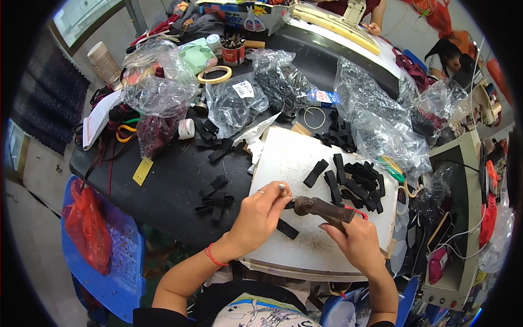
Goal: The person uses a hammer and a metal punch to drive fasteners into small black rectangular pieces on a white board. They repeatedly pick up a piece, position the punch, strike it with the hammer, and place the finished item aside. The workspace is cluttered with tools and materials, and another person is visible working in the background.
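Note:
My left hand (255, 219) is closed in a pinch around a short metal punch (282, 188), held upright over the white board (278, 155). A hammer (324, 209) is gripped in my right hand (357, 242), its head close to the punch but apart from it. Beneath my hands lies a folded black ribbon strip (287, 229), partly hidden by my left fingers and the hammer. Several more black ribbon pieces (360, 182) are heaped on the board's right side. Red-handled scissors (357, 212) lie partly hidden behind the hammer.
Black ribbon bows (216, 203) lie on the dark table (163, 180) at left. Clear plastic bags (234, 103), a tape roll (214, 74) and a tin of tools (233, 52) crowd the far side. A blue chair (122, 261) holds a red bag (90, 234). Another person's hand (373, 28) shows at the far edge.

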### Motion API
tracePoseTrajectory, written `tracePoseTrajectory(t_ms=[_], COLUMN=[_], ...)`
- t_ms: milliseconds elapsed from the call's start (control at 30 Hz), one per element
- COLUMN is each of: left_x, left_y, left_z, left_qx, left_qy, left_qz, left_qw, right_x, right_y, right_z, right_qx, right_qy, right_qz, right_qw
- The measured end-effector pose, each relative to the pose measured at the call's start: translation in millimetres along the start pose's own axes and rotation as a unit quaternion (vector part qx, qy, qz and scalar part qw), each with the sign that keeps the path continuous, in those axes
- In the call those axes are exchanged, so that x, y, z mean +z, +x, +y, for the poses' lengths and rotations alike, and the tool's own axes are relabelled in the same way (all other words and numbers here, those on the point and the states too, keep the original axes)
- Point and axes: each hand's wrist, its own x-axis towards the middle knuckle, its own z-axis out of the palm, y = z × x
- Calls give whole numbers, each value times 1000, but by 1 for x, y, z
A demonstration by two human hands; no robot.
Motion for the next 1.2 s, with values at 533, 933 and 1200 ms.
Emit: tracePoseTrajectory(t_ms=[533,933,1200], left_x=[7,-13,-13], left_y=[1,9,6], left_z=[-3,1,2], left_qx=[24,-92,87], left_qy=[47,-101,78], left_qz=[22,-75,-106], left_qw=[998,988,988], right_x=[-28,-6,-51], right_y=[19,4,11], right_z=[-12,-2,-11], right_qx=[-22,7,35], right_qy=[-97,-71,51], right_qz=[1,-31,152], right_qw=[995,997,986])
